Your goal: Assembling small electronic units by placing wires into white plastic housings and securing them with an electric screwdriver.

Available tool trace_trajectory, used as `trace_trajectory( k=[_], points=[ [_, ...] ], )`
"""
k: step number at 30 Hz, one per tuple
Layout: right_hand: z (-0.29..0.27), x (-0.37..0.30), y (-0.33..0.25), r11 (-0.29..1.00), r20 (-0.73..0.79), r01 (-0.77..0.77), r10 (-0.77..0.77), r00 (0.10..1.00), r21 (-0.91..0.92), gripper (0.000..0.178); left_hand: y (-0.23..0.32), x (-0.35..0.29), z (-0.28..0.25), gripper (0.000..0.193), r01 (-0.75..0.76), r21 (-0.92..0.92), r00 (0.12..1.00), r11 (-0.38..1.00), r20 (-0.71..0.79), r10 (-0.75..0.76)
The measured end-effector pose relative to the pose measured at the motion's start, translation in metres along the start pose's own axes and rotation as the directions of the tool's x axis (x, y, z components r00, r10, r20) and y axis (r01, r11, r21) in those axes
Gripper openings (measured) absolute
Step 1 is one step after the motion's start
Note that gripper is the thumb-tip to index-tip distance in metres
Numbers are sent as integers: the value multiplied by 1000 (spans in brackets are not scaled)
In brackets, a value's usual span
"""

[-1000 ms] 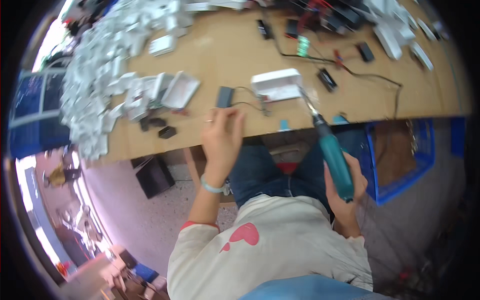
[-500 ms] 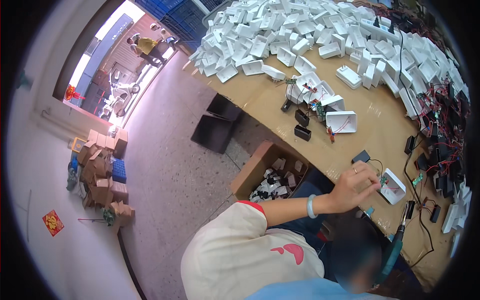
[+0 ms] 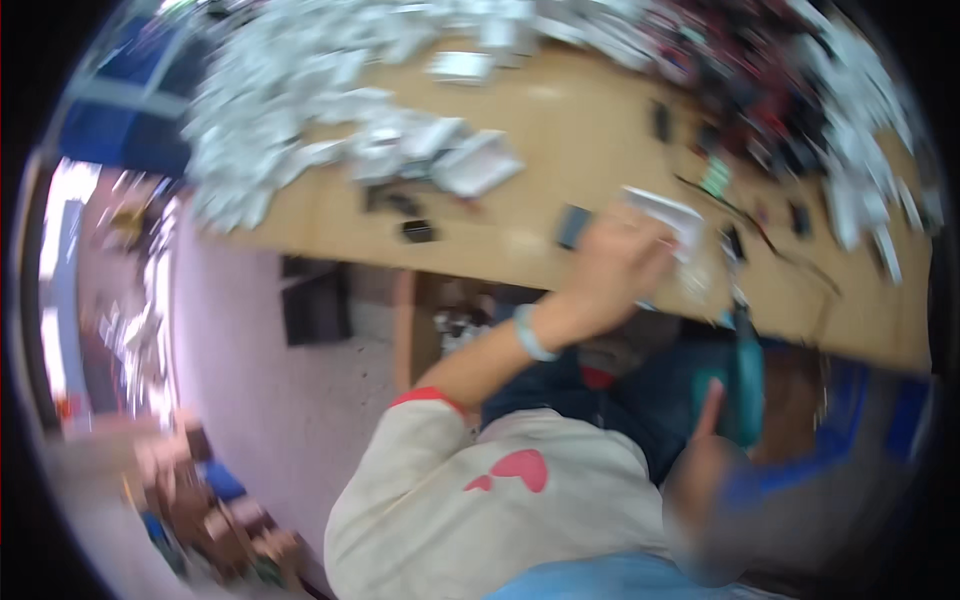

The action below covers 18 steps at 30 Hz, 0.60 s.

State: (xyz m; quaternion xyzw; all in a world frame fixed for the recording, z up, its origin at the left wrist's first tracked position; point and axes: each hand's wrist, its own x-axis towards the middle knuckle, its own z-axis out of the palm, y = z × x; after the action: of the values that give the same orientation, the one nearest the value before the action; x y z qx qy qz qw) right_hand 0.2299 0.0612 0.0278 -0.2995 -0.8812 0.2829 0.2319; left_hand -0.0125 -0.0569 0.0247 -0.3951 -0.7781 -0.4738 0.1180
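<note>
Since the frame half a second ago the view has swung round, and the left hand (image 3: 618,252), then just left of the open white case (image 3: 668,207), has moved across it. The brown table (image 3: 560,120) spans the upper half of the frame. A heap of white cases (image 3: 265,115) fills its upper left; a tangle of dark parts and wires (image 3: 745,80) lies upper right. The tool with a green handle (image 3: 748,385) slants past the table's edge, right of centre. The right hand (image 3: 708,475) is at that handle, thumb raised; blur hides its other fingers, so I cannot tell whether they close on it. The case sits right of centre, partly covered by the left hand, whose fingers are bent; whether they pinch it, I cannot tell. It should be light, stiff and rather slick, best held by its outer walls. The small grey block (image 3: 574,227) beside that hand looks hard; its flat sides suit a pinch.
</note>
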Motion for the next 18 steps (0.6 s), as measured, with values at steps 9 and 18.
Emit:
trace_trajectory(
  k=[9, 18],
  points=[
    [-6, 12, -13, 951, -16, -21, 28, 999, 308, 28, 9, -10, 16, 8, 113, -79, 977, 990, 188, -96],
    [-5, 4, -3, 946, -10, 18, -15, 1000, 324, 31, 10, -19, 18, 9, 153, -28, 971, 988, 191, -145]
  ],
)
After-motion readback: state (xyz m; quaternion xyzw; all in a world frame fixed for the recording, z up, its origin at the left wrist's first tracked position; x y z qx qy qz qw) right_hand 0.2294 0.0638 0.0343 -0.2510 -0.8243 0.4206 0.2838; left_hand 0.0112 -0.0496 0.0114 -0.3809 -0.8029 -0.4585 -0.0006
